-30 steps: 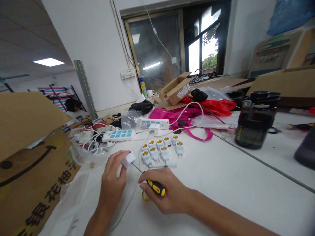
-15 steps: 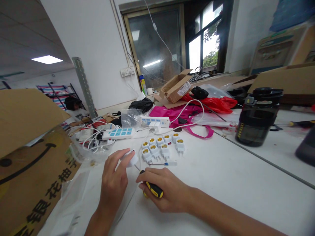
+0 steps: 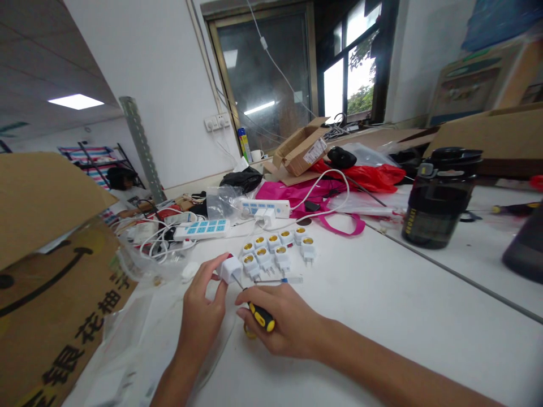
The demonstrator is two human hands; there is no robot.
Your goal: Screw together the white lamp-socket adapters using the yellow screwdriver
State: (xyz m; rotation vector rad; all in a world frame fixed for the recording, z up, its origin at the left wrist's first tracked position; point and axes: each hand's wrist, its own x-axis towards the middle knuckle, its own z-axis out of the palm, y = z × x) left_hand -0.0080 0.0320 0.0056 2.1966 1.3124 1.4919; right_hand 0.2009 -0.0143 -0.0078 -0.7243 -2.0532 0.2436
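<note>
One head-worn camera looks forward and down from the person's own viewpoint along the long white desk (image 3: 382,316), close above the bare left hand (image 3: 201,305) and bare right hand (image 3: 280,319) at bottom centre. Its wide, slightly tilted view also reaches the brown cardboard box (image 3: 51,294) along the lower left edge and the dark metal-framed window (image 3: 258,73) at upper centre.

My left hand (image 3: 200,308) and my right hand (image 3: 282,322) are bare and slender, with long, thin fingers (image 3: 207,270). My right forearm (image 3: 373,364) is bare too, lean and long across the view, while only a short stretch of my equally bare left forearm (image 3: 173,384) shows.
</note>
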